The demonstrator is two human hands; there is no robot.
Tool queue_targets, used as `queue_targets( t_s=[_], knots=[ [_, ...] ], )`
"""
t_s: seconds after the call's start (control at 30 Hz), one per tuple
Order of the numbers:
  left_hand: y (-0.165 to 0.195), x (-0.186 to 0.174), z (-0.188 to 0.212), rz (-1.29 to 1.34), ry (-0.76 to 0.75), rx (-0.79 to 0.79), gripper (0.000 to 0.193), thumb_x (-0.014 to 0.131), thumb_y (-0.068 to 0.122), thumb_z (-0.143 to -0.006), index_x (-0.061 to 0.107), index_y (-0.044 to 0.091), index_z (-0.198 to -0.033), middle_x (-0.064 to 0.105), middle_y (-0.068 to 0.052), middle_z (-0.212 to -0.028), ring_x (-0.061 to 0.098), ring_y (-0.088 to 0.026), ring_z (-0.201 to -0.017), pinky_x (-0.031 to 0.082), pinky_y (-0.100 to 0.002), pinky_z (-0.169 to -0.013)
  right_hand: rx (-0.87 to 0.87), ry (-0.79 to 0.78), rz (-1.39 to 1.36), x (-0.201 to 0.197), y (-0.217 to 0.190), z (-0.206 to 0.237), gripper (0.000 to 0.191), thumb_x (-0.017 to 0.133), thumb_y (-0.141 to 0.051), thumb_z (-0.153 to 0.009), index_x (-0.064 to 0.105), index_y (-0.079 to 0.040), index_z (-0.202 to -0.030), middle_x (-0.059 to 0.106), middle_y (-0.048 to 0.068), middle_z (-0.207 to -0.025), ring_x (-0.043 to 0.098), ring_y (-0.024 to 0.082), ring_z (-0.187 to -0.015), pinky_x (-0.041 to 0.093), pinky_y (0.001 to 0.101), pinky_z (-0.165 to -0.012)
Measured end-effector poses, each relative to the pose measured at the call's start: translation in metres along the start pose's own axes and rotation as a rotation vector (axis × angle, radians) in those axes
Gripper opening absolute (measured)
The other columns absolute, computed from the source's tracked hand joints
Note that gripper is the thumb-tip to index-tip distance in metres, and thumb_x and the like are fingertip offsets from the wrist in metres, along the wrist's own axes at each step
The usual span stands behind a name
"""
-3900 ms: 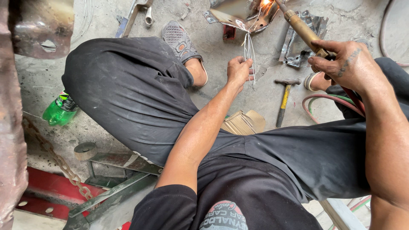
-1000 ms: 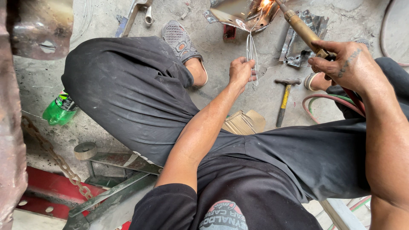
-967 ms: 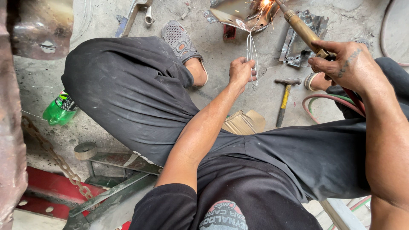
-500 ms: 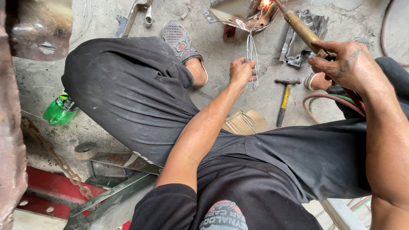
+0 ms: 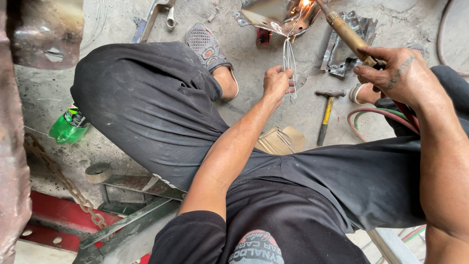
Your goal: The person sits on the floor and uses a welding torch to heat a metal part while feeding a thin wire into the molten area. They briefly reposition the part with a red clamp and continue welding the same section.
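A: Entry, head view. Largest first: concrete floor (image 5: 122, 19), grey and stained. A person sits over it in dark trousers (image 5: 146, 107), knees wide apart.

B: Next in size?

A: Rusty panel (image 5: 12, 161) along the left edge, a chain (image 5: 63, 181) hanging beside it. Then the bent sheet-metal piece (image 5: 273, 14) on the floor at top centre, glowing where the flame meets it.

B: Hands?

A: Right hand (image 5: 398, 76): grip closed around the brass torch (image 5: 347, 34), which slants up-left to the glow. Red and green hoses (image 5: 376, 115) curve on the floor below that hand. Left hand (image 5: 277, 80): fingers pinched on a thin filler wire (image 5: 288, 54), several strands, running straight up to the glowing edge of the sheet.

B: Smaller items?

A: Green plastic bottle (image 5: 68, 129) lying left of the thigh. Hammer (image 5: 326, 112), yellow handle, on the floor between the hands. Folded cardboard (image 5: 281, 139) just below it, by the forearm. Grey sandal (image 5: 207, 44) on the left foot.
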State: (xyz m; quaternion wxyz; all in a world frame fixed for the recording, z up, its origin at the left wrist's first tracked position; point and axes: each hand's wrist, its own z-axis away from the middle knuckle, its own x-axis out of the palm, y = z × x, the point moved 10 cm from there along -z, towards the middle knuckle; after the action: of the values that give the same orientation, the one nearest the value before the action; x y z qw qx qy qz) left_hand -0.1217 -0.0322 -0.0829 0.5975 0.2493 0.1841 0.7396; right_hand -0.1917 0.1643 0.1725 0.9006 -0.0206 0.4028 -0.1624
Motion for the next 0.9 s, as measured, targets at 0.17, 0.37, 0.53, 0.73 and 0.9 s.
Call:
queue_targets(
  t_s=[0.17,0.37,0.53,0.73,0.9],
  knots=[
    [-0.0010,0.0001,0.0010,-0.004,-0.003,-0.004,0.034,0.061,0.014,-0.093,0.065,-0.011,-0.116,0.071,-0.022,-0.100,0.075,-0.027,-0.081,0.067,-0.036,-0.062,-0.013,-0.009,-0.043,0.0010,-0.0015,0.0007,0.055,0.076,-0.034,-0.095,0.066,-0.015,-0.145,0.077,0.014,-0.089,0.069,0.024,-0.063,0.056,0.0403,-0.061],
    [0.0006,0.0007,0.0024,-0.034,0.000,0.003,0.042,0.059,0.013,-0.093,0.057,-0.011,-0.127,0.070,-0.024,-0.106,0.076,-0.028,-0.083,0.068,-0.035,-0.063,0.015,-0.009,-0.012,0.0031,0.0017,-0.0007,0.056,0.076,-0.035,-0.095,0.065,-0.016,-0.147,0.077,0.015,-0.088,0.069,0.024,-0.062,0.057,0.0414,-0.061],
    [0.0013,-0.0006,0.0021,-0.022,0.007,0.002,0.044,0.059,0.013,-0.093,0.055,-0.011,-0.129,0.070,-0.024,-0.107,0.076,-0.028,-0.083,0.068,-0.036,-0.063,-0.006,-0.007,-0.010,0.0023,0.0013,-0.0013,0.056,0.077,-0.036,-0.095,0.066,-0.017,-0.146,0.077,0.015,-0.087,0.070,0.024,-0.062,0.057,0.0417,-0.063],
    [0.0020,0.0000,0.0013,-0.007,0.000,0.013,0.039,0.060,0.014,-0.093,0.063,-0.014,-0.120,0.071,-0.023,-0.102,0.076,-0.028,-0.081,0.067,-0.036,-0.062,0.016,-0.006,0.004,0.0024,0.0023,-0.0018,0.056,0.077,-0.035,-0.095,0.066,-0.018,-0.147,0.076,0.017,-0.086,0.070,0.024,-0.064,0.058,0.0423,-0.063],
    [0.0022,-0.0001,0.0011,-0.002,0.007,0.010,0.038,0.061,0.014,-0.093,0.062,-0.012,-0.120,0.071,-0.022,-0.101,0.076,-0.028,-0.080,0.067,-0.036,-0.062,0.001,-0.002,-0.003,0.0018,-0.0005,-0.0007,0.056,0.078,-0.036,-0.094,0.067,-0.016,-0.145,0.077,0.015,-0.088,0.070,0.025,-0.063,0.057,0.0421,-0.063]
  ],
)
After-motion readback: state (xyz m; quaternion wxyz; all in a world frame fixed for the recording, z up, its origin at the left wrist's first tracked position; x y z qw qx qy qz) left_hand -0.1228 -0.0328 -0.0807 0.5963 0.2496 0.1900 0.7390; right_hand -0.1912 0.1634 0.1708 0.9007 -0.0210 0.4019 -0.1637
